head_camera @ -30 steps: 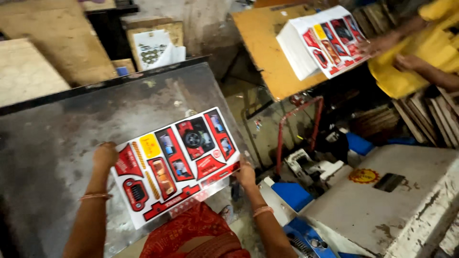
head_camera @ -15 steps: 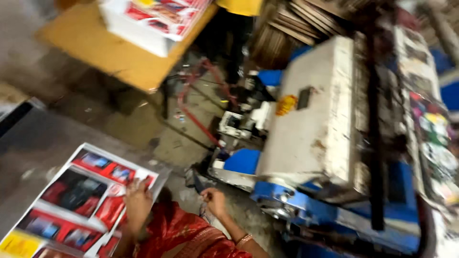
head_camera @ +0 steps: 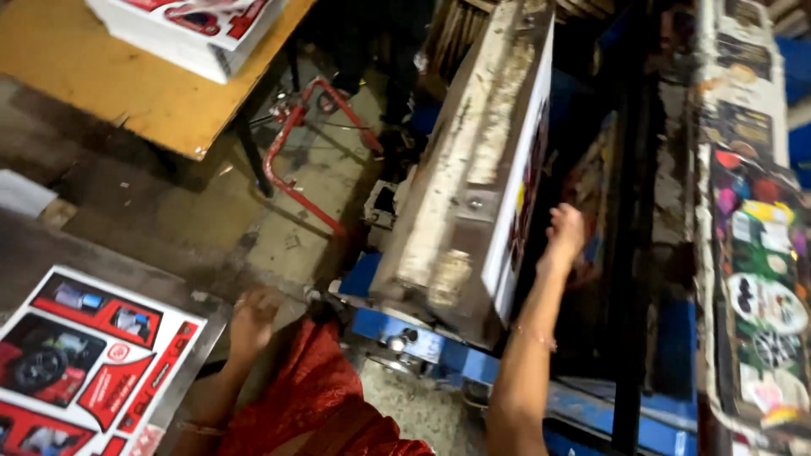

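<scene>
Grimy concrete floor (head_camera: 211, 211) runs beneath a cluttered press workshop. Nearest, at lower left, a red, black and white printed cardboard sheet (head_camera: 84, 363) lies flat on a grey metal table (head_camera: 34, 253). The left hand (head_camera: 252, 317) hovers just beside that sheet's right edge, fingers loosely curled and holding nothing. Farther in, the right hand (head_camera: 564, 232) reaches into the gap behind the tilted grey metal press platen (head_camera: 460, 169); whether its fingers pinch anything cannot be told. A red tubular metal frame (head_camera: 296, 143) stands beyond. Farthest, a stack of printed cardboard sheets (head_camera: 182, 25) rests on a brown wooden table (head_camera: 110, 84).
</scene>
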